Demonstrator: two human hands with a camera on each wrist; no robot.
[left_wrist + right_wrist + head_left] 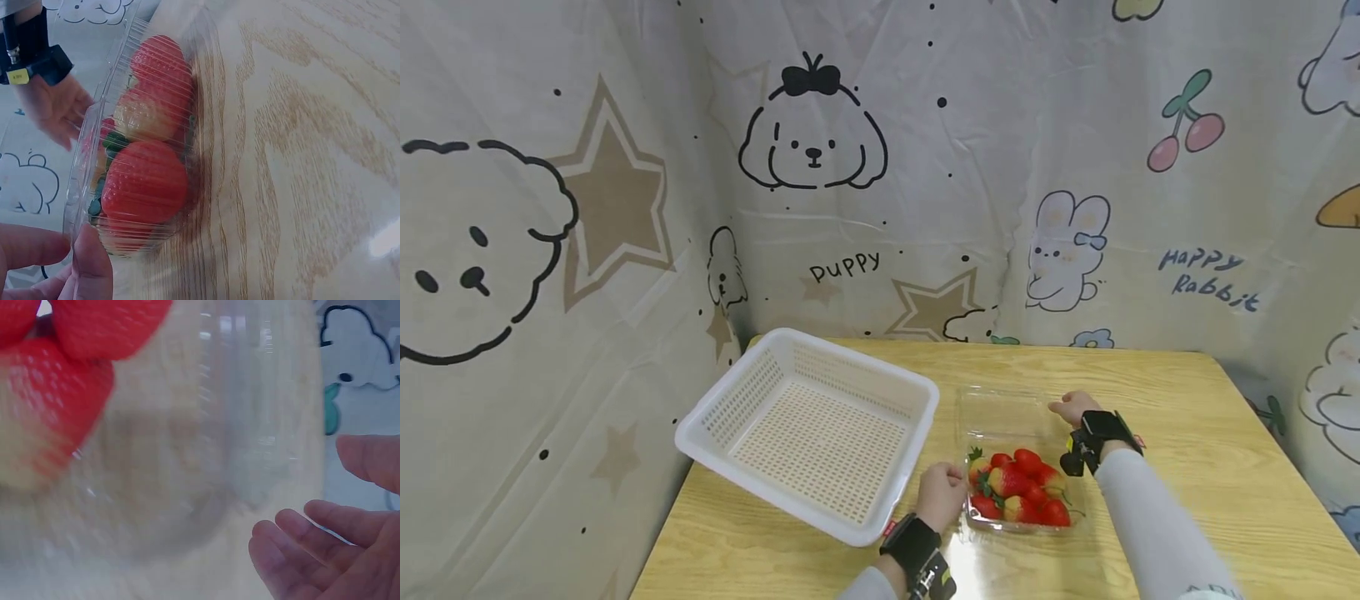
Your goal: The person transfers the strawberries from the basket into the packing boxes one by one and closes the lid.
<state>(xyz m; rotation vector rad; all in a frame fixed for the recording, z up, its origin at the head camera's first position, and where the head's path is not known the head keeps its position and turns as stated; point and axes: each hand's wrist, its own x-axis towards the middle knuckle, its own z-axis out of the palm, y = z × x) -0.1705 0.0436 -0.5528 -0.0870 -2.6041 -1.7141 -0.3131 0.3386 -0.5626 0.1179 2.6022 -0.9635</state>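
Note:
A clear plastic clamshell box (1024, 525) full of red strawberries (1018, 492) lies on the wooden table (1210, 433), its lid (1000, 412) folded open toward the back. My left hand (942, 496) is at the box's left rim. In the left wrist view the thumb and a finger of that hand (81, 269) pinch the rim (81, 181) beside the strawberries (147, 181). My right hand (1073, 408) hovers at the lid's right edge with fingers (319, 544) loosely extended, holding nothing. The lid (219, 456) and strawberries (56, 394) fill that wrist view.
An empty white perforated basket (820, 442) sits tilted at the table's back left, overhanging the left edge, just left of the box. Cartoon-printed cloth walls close in the back and both sides. Bare wood stretches to the right of the box.

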